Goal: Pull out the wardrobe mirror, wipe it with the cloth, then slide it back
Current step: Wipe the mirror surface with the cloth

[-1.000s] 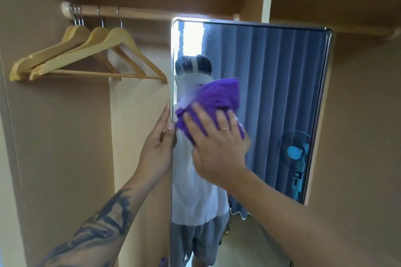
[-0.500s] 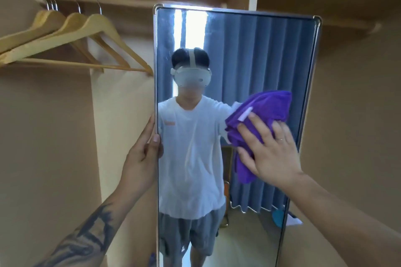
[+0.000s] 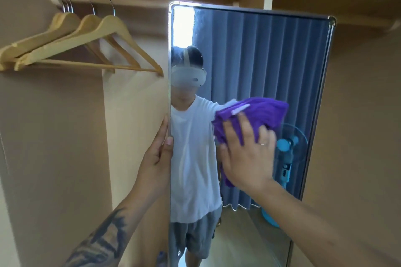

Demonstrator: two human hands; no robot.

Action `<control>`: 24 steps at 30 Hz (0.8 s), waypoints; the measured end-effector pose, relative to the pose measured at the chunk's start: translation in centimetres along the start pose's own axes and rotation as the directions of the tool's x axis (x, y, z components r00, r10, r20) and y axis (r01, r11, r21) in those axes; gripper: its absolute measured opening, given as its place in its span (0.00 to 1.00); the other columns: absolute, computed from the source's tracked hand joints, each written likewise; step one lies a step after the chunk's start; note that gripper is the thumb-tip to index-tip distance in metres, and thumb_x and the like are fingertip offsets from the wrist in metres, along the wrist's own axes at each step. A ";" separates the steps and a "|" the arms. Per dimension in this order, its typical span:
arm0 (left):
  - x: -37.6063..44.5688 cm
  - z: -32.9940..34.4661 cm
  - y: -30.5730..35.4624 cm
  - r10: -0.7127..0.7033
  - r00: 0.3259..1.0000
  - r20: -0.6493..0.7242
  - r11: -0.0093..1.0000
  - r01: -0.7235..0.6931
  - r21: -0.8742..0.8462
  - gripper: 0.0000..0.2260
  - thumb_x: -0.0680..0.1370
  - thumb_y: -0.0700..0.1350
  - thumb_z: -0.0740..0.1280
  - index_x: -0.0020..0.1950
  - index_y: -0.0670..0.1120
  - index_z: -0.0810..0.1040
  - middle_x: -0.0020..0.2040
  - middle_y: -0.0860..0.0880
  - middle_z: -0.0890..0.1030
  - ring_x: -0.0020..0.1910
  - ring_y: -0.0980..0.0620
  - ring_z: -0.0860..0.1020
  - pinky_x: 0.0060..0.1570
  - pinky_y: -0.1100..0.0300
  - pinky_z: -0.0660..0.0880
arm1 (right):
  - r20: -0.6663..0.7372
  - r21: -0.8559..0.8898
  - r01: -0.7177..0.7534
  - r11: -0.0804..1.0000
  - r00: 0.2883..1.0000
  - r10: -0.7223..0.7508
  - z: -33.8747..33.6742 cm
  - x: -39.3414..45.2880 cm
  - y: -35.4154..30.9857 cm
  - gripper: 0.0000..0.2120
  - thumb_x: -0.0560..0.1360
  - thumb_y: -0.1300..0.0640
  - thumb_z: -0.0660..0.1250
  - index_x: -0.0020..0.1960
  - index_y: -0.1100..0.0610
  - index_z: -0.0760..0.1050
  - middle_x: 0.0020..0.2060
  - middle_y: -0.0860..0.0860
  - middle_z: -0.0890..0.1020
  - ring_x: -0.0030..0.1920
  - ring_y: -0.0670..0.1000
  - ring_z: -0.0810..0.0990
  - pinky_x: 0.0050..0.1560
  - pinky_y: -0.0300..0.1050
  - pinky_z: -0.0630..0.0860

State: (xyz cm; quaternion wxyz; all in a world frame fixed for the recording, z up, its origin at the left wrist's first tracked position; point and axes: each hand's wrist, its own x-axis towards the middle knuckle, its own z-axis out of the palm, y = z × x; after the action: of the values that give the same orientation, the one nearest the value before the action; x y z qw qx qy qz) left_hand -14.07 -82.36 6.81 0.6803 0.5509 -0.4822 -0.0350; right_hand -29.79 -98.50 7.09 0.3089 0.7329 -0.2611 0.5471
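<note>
The tall, metal-framed wardrobe mirror (image 3: 260, 54) stands pulled out in front of me and reflects a person, blue curtains and a fan. My left hand (image 3: 157, 158) holds its left edge, thumb on the glass and fingers behind the frame. A purple cloth (image 3: 260, 112) lies bunched against the glass right of centre. My right hand (image 3: 247, 154) presses it flat onto the mirror with spread fingers; a ring shows on one finger.
Several wooden hangers (image 3: 86, 43) hang on the clothes rail (image 3: 134, 0) at the upper left, close to the mirror's left edge. Brown wardrobe panels (image 3: 54, 136) close in on both sides, and a shelf runs overhead.
My right hand swept the cloth from the mirror's left side to the right side, and now sits right of centre. My left hand stayed on the left edge. My view shifted.
</note>
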 end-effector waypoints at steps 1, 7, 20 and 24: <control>0.0 -0.1 0.0 0.002 1.000 0.002 1.000 -0.002 -0.006 0.21 0.86 0.55 0.56 0.77 0.70 0.59 0.79 0.35 0.65 0.79 0.34 0.62 0.77 0.31 0.59 | -0.003 -0.009 0.062 0.998 0.998 -0.062 0.0 0.4 -1.4 0.29 0.77 0.44 0.68 0.77 0.50 0.72 0.76 0.56 0.68 0.63 0.67 0.67 0.68 0.69 0.62; 0.1 -0.6 0.0 0.006 0.999 0.033 0.999 -0.005 -0.043 0.20 0.85 0.58 0.58 0.75 0.75 0.61 0.81 0.41 0.68 0.81 0.43 0.66 0.77 0.36 0.67 | -0.029 -0.015 0.263 0.965 0.964 -0.264 0.0 1.3 -4.4 0.28 0.78 0.44 0.65 0.77 0.47 0.72 0.78 0.51 0.71 0.65 0.62 0.69 0.67 0.63 0.69; 0.0 -0.6 -0.2 0.004 1.000 0.027 1.000 -0.004 -0.005 0.20 0.84 0.62 0.58 0.73 0.80 0.62 0.80 0.40 0.63 0.80 0.40 0.63 0.77 0.33 0.66 | 0.213 -0.073 0.112 0.991 0.972 -0.094 -1.3 -5.0 12.7 0.23 0.87 0.48 0.53 0.76 0.58 0.72 0.73 0.67 0.70 0.62 0.73 0.76 0.67 0.69 0.70; -0.2 -0.7 0.0 -0.008 0.999 0.031 1.000 0.008 -0.016 0.20 0.83 0.62 0.58 0.73 0.80 0.61 0.80 0.40 0.62 0.80 0.41 0.63 0.77 0.35 0.66 | 0.116 -0.019 -0.056 0.998 0.992 0.058 -0.4 -5.6 9.3 0.24 0.82 0.50 0.56 0.77 0.55 0.67 0.76 0.65 0.63 0.67 0.73 0.64 0.74 0.71 0.53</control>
State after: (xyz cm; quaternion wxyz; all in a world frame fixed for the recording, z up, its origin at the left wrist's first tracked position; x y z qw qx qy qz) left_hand -13.70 -81.72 6.75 0.6771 0.5466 -0.4901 -0.0501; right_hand -38.25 -104.18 3.29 0.2830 0.7535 -0.3036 0.5098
